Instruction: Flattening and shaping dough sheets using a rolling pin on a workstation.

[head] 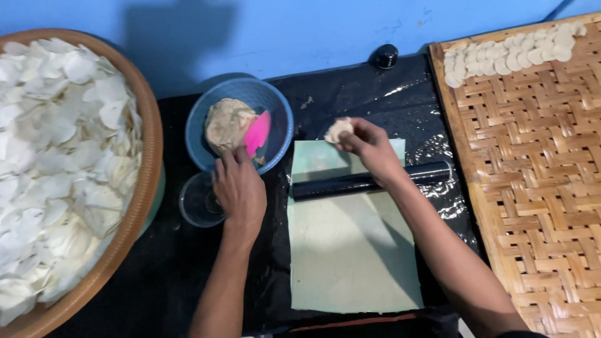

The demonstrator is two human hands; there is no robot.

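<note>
The left hand (240,188) reaches palm-down, fingers spread, touching the dough (226,125) in the blue bowl (278,109). The right hand (369,145) pinches a soft lump (339,129) above the smooth mat (350,250).

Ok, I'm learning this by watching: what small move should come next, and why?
Probably set the dough lump in the right hand down on the pale green sheet. The sheet looks bare and the black rolling pin lies across it, while the left hand is at the blue bowl.

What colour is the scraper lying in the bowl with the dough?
Bright pink; the scraper shows best in the head view, inside the blue bowl.
</note>
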